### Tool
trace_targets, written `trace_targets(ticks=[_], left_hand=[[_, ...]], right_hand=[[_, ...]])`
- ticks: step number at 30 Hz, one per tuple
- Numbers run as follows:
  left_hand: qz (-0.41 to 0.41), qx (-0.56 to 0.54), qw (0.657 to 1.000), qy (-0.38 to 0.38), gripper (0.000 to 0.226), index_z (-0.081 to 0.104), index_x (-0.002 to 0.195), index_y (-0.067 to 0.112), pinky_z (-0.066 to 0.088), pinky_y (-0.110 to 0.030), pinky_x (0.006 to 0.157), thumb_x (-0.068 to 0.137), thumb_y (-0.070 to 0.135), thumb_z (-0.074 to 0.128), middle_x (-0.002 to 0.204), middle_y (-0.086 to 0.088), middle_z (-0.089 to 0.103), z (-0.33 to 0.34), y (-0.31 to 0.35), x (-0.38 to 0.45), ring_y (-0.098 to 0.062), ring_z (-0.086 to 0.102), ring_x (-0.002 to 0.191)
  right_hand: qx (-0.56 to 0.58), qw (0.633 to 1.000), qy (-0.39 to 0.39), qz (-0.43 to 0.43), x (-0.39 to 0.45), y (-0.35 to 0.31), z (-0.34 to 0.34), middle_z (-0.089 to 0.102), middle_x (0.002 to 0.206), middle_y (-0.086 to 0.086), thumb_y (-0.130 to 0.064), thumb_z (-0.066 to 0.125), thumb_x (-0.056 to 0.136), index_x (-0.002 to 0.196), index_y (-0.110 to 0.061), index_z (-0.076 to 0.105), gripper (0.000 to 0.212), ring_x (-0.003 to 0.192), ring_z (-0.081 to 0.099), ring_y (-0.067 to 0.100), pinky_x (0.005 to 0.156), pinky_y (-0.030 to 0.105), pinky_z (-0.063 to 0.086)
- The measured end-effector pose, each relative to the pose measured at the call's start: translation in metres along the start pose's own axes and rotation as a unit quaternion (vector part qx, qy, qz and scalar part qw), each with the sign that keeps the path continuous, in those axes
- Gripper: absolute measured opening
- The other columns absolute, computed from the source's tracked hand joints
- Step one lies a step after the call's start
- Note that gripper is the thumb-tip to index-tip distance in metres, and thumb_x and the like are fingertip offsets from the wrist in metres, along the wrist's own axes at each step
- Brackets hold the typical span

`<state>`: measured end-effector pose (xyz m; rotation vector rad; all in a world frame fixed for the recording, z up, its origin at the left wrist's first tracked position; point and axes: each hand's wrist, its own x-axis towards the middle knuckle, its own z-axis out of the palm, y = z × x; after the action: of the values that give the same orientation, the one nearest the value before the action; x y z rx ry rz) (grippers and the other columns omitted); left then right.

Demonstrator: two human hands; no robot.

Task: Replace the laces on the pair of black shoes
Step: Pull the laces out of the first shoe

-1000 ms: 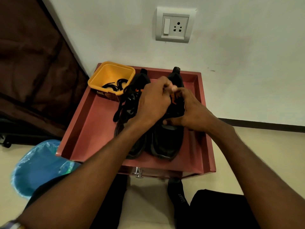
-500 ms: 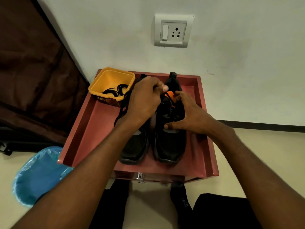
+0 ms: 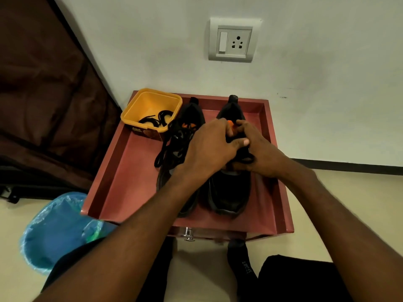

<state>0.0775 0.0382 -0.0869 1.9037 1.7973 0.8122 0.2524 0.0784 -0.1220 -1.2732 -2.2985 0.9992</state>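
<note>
Your left hand and right hand meet over right shoe, fingers curled at its orange eyelet area; both seem to pinch black lace, though exact grip is hidden behind knuckles. Your hands cover shoe's tongue and eyelets; only toe and heel tab show. Left shoe, half behind your left forearm, carries loose lace spilling sideways. Both shoes black, side by side on red tray-like surface. Yellow tub at far-left corner holds coiled black laces.
</note>
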Motion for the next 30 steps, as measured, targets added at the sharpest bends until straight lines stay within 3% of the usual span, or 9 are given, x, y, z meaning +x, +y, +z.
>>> trace_targets(ticks=[10, 13, 14, 16, 18, 20, 23, 25, 30], left_hand=[[-0.008, 0.177, 0.984, -0.005, 0.006, 0.075, 0.099, 0.017, 0.058, -0.041, 0.085, 0.095, 0.021, 0.072, 0.101, -0.002, 0.067, -0.006, 0.003, 0.005, -0.020, 0.065, 0.097], [-0.023, -0.017, 0.999, 0.031, 0.011, 0.068, 0.094, 0.019, 0.055, -0.028, 0.074, 0.100, 0.013, 0.062, 0.097, 0.003, 0.064, -0.014, 0.005, 0.011, -0.004, 0.063, 0.084], [-0.045, -0.180, 0.982, 0.031, 0.015, 0.065, 0.094, 0.016, 0.052, -0.025, 0.068, 0.105, 0.013, 0.056, 0.092, 0.003, 0.066, -0.021, 0.008, 0.014, 0.000, 0.064, 0.078], [-0.075, -0.536, 0.841, 0.009, 0.021, 0.058, 0.097, 0.012, 0.047, -0.025, 0.061, 0.111, 0.016, 0.042, 0.087, -0.001, 0.068, -0.039, 0.016, 0.019, -0.010, 0.070, 0.081], [-0.084, -0.656, 0.750, 0.011, 0.020, 0.052, 0.096, 0.016, 0.040, -0.025, 0.052, 0.112, 0.017, 0.038, 0.087, -0.002, 0.065, -0.048, 0.016, 0.021, -0.016, 0.064, 0.072], [-0.095, -0.520, 0.848, 0.038, 0.015, 0.052, 0.097, 0.017, 0.037, -0.025, 0.046, 0.110, 0.018, 0.044, 0.086, 0.000, 0.062, -0.043, 0.007, 0.020, -0.012, 0.054, 0.060], [-0.032, -0.057, 0.998, 0.004, 0.015, 0.061, 0.102, 0.024, 0.050, -0.028, 0.062, 0.099, 0.037, 0.066, 0.097, 0.010, 0.063, -0.021, -0.011, 0.014, -0.006, 0.062, 0.076], [-0.019, 0.099, 0.995, -0.021, 0.014, 0.068, 0.096, 0.023, 0.045, -0.026, 0.067, 0.094, 0.036, 0.074, 0.095, 0.009, 0.058, -0.010, -0.016, 0.008, -0.008, 0.060, 0.082], [-0.019, 0.026, 0.998, 0.049, 0.021, 0.059, 0.077, 0.021, 0.048, -0.029, 0.059, 0.092, 0.015, 0.073, 0.082, 0.009, 0.059, -0.010, -0.015, 0.010, -0.006, 0.056, 0.070]], right_hand=[[-0.015, 0.999, 0.005, 0.040, -0.002, -0.006, 0.000, 0.028, 0.156, -0.017, -0.050, 0.093, 0.067, 0.137, -0.031, 0.037, 0.092, 0.125, 0.052, 0.017, 0.100, 0.044, 0.055], [-0.005, 0.999, 0.008, 0.047, -0.003, -0.005, 0.000, 0.036, 0.147, -0.019, -0.055, 0.092, 0.064, 0.146, -0.040, 0.027, 0.106, 0.122, 0.056, 0.015, 0.098, 0.043, 0.057], [0.002, 0.999, 0.012, 0.047, -0.004, -0.004, 0.000, 0.039, 0.143, -0.021, -0.056, 0.092, 0.064, 0.148, -0.043, 0.024, 0.109, 0.122, 0.056, 0.013, 0.098, 0.039, 0.056], [0.004, 0.999, 0.016, 0.049, -0.006, -0.003, -0.001, 0.038, 0.143, -0.022, -0.057, 0.092, 0.064, 0.150, -0.043, 0.021, 0.113, 0.126, 0.054, 0.013, 0.098, 0.035, 0.054], [-0.009, 0.998, 0.017, 0.054, -0.006, -0.003, -0.002, 0.033, 0.150, -0.020, -0.061, 0.091, 0.063, 0.148, -0.042, 0.025, 0.109, 0.127, 0.053, 0.017, 0.098, 0.039, 0.055], [-0.017, 0.998, 0.015, 0.054, -0.004, -0.005, -0.002, 0.031, 0.152, -0.019, -0.059, 0.091, 0.064, 0.137, -0.039, 0.034, 0.095, 0.125, 0.054, 0.018, 0.096, 0.042, 0.057], [-0.026, 0.998, 0.010, 0.049, -0.003, -0.005, -0.001, 0.031, 0.151, -0.020, -0.058, 0.090, 0.063, 0.132, -0.037, 0.038, 0.089, 0.120, 0.057, 0.017, 0.093, 0.044, 0.059], [-0.028, 0.998, 0.011, 0.047, -0.002, -0.006, 0.000, 0.029, 0.153, -0.019, -0.058, 0.090, 0.063, 0.130, -0.036, 0.040, 0.086, 0.121, 0.056, 0.018, 0.094, 0.046, 0.058], [-0.015, 0.999, 0.018, 0.046, -0.003, -0.006, -0.002, 0.032, 0.153, -0.017, -0.052, 0.093, 0.066, 0.133, -0.034, 0.040, 0.087, 0.125, 0.051, 0.015, 0.099, 0.042, 0.055]])
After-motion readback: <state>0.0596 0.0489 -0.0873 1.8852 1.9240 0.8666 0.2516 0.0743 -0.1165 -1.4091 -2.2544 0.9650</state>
